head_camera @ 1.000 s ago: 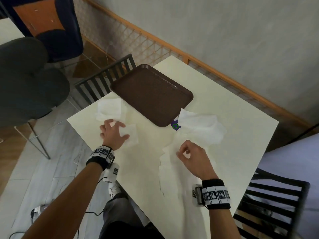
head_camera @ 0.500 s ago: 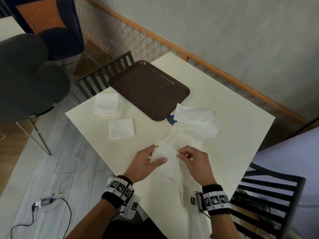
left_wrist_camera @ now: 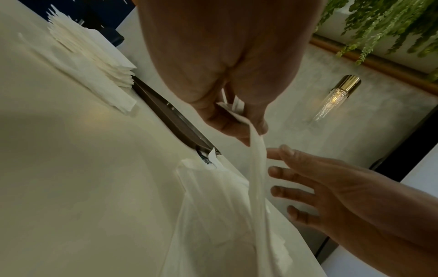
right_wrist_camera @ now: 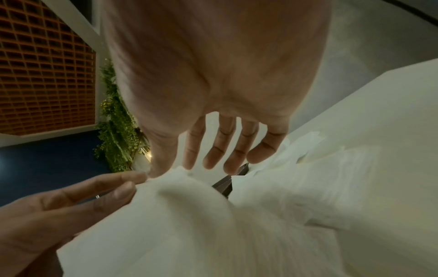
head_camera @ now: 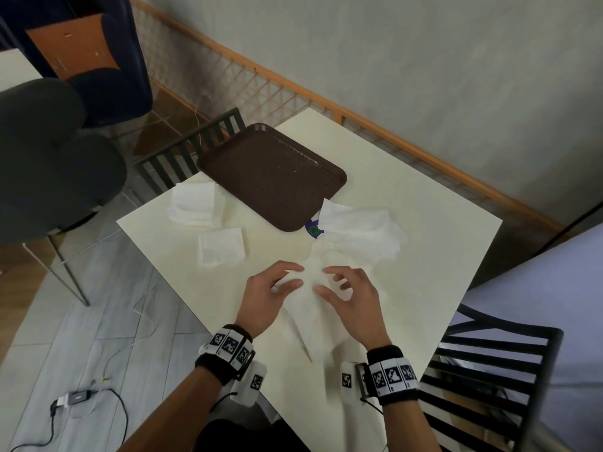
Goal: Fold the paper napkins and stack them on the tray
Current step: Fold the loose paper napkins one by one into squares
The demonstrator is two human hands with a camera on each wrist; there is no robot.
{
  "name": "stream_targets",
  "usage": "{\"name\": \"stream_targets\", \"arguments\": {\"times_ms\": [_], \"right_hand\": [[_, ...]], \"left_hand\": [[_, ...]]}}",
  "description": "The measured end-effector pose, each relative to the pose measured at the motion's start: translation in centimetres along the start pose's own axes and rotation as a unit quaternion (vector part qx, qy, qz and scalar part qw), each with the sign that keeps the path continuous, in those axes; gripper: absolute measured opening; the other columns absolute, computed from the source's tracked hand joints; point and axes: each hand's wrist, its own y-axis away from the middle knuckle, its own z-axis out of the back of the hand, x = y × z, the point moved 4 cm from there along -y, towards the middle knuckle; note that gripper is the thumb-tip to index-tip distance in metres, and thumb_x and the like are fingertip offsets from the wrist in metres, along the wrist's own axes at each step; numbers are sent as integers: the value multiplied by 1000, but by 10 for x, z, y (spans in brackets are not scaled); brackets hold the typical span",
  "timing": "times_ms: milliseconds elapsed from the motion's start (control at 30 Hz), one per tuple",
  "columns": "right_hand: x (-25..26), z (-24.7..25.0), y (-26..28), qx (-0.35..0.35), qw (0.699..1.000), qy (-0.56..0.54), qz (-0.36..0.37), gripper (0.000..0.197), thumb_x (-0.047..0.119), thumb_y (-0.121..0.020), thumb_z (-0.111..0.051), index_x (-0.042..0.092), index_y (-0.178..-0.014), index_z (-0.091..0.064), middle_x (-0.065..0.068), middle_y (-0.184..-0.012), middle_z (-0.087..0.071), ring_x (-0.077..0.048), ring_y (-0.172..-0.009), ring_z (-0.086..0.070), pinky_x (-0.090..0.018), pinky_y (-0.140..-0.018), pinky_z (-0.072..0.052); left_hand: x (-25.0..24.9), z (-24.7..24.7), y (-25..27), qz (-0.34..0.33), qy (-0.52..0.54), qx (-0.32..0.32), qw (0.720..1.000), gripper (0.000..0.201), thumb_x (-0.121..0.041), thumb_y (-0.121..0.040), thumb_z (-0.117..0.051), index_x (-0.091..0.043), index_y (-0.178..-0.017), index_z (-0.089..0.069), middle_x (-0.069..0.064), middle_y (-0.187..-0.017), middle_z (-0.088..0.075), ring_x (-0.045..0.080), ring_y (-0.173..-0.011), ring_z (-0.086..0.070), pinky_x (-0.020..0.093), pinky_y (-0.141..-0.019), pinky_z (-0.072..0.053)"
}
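Left hand [head_camera: 266, 300] has left the small folded white paper napkin [head_camera: 222, 246] at the left side of the cream bench [head_camera: 169, 256], where it rested a second ago, and crossed to the loose pile of unfolded white paper napkins [head_camera: 329, 288] in front of the person. It now pinches a raised sheet edge between thumb and fingers. Right hand [head_camera: 350, 303], pinching the pile half a second ago, has released it; its fingers [right_wrist_camera: 214, 150] are now spread just above the paper.
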Motion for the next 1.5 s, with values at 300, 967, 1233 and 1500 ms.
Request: {"name": "stream_targets", "arguments": {"times_ms": [300, 967, 1233, 1500], "right_hand": [[4, -20, -8, 21, 982, -180, -59, 10, 19, -99, -81, 28, -98, -78, 2, -101, -80, -27, -99, -72, -42, -92, -58], [-23, -58, 2, 77, 970, 213, -88, 51, 56, -85, -80, 32, -124, -59, 9, -123, -54, -21, -113, -49, -41, -97, -49], [-13, -67, 11, 37, 978, 203, -45, 16, 38, -104, -70, 27, -112, -61, 4, -110, -73, -29, -104, -69, -40, -78, -53], [-21, -46, 18, 4, 989, 100, -109, 15, 34, -104, -73, 32, -103, -58, 10, -95, -77, -28, -94, -68, -42, -74, -56]], "left_hand": [[-22, 8, 2, 33, 64, 25, 997, 67, -17, -72, -100, -33, -129, -68, 7, -85, -80, 23, -74, -64, 29, -77, -56], [53, 40, 13, 110, -280, -38, 953, 46, -38, -82, -92, -21, -118, -69, -5, -110, -63, 21, -98, -62, 38, -91, -55], [66, 33, 33, 142, -253, -49, 956, 24, -18, -86, -89, -22, -99, -70, -9, -90, -68, 15, -80, -66, 45, -82, -60], [42, 44, 30, 151, -31, -121, 981, 34, -3, -81, -92, -22, -101, -73, -2, -99, -78, 15, -79, -77, 30, -81, -61]]}}
